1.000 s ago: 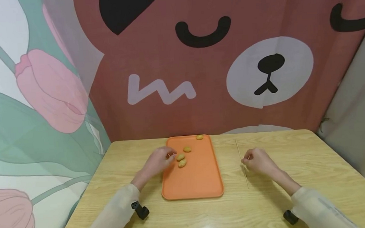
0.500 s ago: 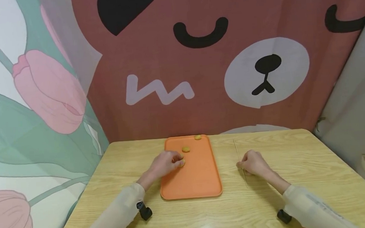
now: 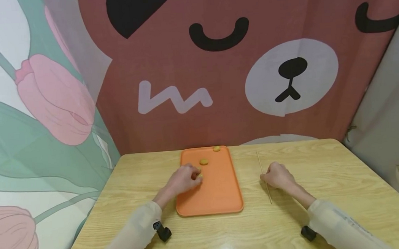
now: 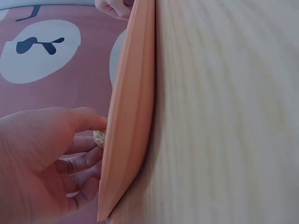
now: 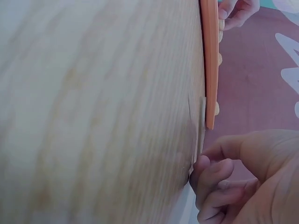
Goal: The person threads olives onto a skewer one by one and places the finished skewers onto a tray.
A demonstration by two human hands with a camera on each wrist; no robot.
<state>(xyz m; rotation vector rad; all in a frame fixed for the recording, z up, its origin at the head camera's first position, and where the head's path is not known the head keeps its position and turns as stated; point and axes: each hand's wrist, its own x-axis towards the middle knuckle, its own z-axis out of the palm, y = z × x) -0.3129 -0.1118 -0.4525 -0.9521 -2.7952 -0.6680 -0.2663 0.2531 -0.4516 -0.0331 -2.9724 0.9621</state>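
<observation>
An orange tray [image 3: 221, 195] lies on the wooden table, with several small tan, bumpy-shelled peanuts on it. My left hand [image 3: 183, 180] reaches over its left side and pinches a peanut [image 4: 99, 138] between thumb and fingers, low over the tray. The fingers partly cover the nuts there in the head view. Two peanuts stay in plain sight farther back, a nearer one [image 3: 203, 161] and another [image 3: 216, 149] by the far rim. To the right of the tray, my right hand [image 3: 279, 176] pinches a thin wooden stick [image 3: 269, 195] near its middle, at the table.
The light wooden table [image 3: 206, 234] extends around the tray on both sides and in front. Behind it hangs a curtain [image 3: 225, 100] with a bear print, close to the table's far edge. A dark wrist camera [image 3: 163, 232] hangs by the left sleeve.
My left hand has moved right, over the tray, to the peanuts and grips one. The right hand has shifted slightly left, its fingers at the stick. The stick lies much as before.
</observation>
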